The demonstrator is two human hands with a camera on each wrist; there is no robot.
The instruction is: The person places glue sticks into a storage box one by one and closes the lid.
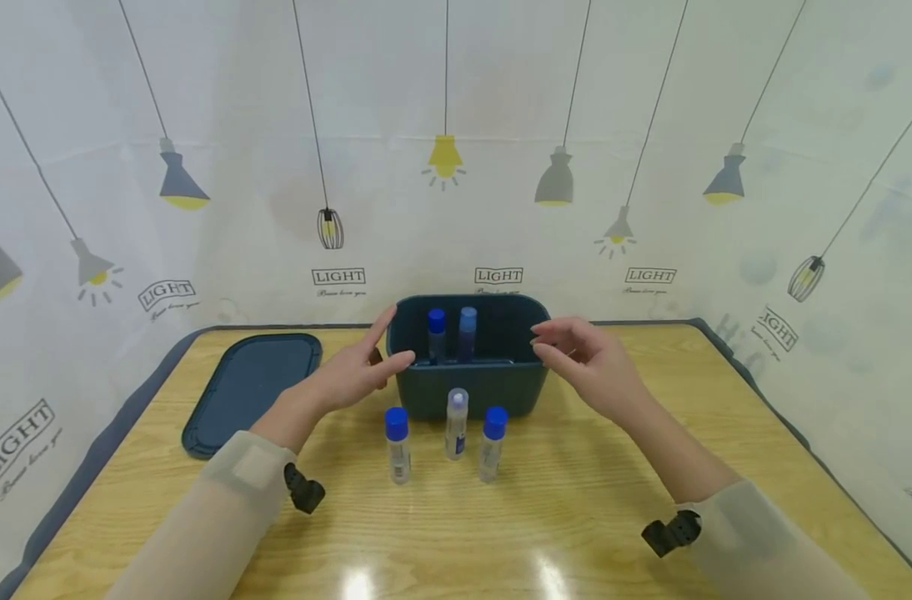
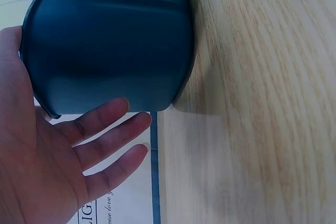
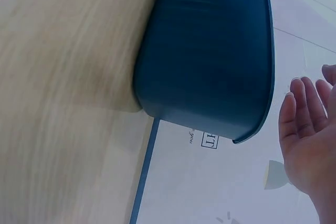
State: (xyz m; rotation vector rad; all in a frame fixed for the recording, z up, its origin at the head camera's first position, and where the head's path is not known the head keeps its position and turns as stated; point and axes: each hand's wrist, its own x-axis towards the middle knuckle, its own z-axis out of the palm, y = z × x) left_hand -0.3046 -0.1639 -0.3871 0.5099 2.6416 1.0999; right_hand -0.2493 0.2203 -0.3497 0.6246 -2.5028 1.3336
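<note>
A dark blue plastic bin (image 1: 471, 390) stands at the back middle of the table. My left hand (image 1: 349, 371) is at its left end, thumb and index finger at the rim; the left wrist view shows the other fingers (image 2: 113, 145) spread beside the end wall. Just off the bin's right end is my right hand (image 1: 593, 362), its fingers loosely bent with nothing in them. Inside the bin stand two slim bottles, one with a dark blue cap (image 1: 437, 321), the other with a lighter blue cap (image 1: 468, 319); their lower ends are hidden.
In front of the bin stand two clear blue-capped bottles (image 1: 399, 454) (image 1: 491, 454), with a pale-topped bottle (image 1: 456, 429) between them. A dark blue flat lid (image 1: 253, 387) lies on the wooden table (image 1: 456, 533) at left. A lamp-printed cloth (image 1: 396, 100) hangs behind.
</note>
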